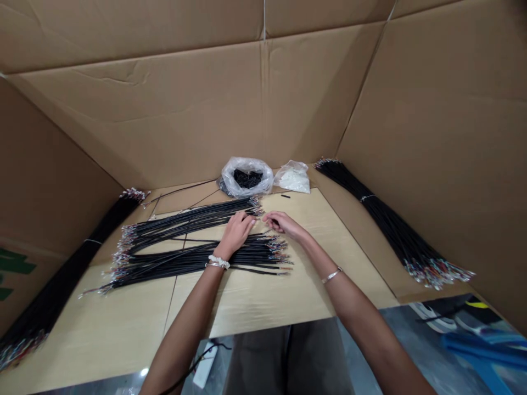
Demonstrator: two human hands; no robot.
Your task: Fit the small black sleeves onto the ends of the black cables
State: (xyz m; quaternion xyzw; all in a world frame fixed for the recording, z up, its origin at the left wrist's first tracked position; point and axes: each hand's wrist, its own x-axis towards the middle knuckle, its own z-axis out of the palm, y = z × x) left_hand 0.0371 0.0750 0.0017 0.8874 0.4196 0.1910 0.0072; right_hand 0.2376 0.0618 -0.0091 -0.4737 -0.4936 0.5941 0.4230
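Two forearms (362, 312) cross one table (317, 285). The left hand (236, 233) spans two loose piles of black cables (164, 261); the right hand (284, 224) curls just beside; whether either grips anything is unclear. Two plastic bags (261, 164) sit beyond, between two tied bundles (381, 213).

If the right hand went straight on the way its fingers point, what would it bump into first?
Probably the left hand, just across a small gap from the right hand, though wire ends of the upper black cables might come first; depth is unclear.
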